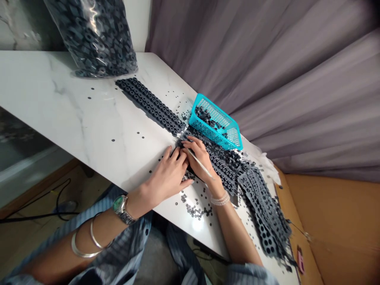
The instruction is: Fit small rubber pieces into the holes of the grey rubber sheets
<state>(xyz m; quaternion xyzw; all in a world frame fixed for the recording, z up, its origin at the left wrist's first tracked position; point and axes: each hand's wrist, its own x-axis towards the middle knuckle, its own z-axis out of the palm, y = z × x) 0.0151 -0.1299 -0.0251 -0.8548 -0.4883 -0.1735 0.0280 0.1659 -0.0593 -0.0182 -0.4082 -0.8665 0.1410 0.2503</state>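
Observation:
My right hand [199, 161] is closed around a thin white stick [203, 167], whose tip is hidden under the fingers. It rests on a dark grey perforated rubber sheet [224, 174] with rows of ring-shaped holes. My left hand [168, 176] lies palm down beside it with fingers apart, their tips at the near left end of the sheet and close to the right fingers. Just what the fingertips touch there is hidden. Small dark round pieces [197, 211] are scattered on the table in front of the hands.
A turquoise basket [234, 136] holding small black parts stands behind the sheet. Another dark strip [151, 103] of rings lies left. A clear bag [97, 43] of dark rings stands far left. More perforated sheets [264, 206] are piled right, near a pink-handled tool [301, 261].

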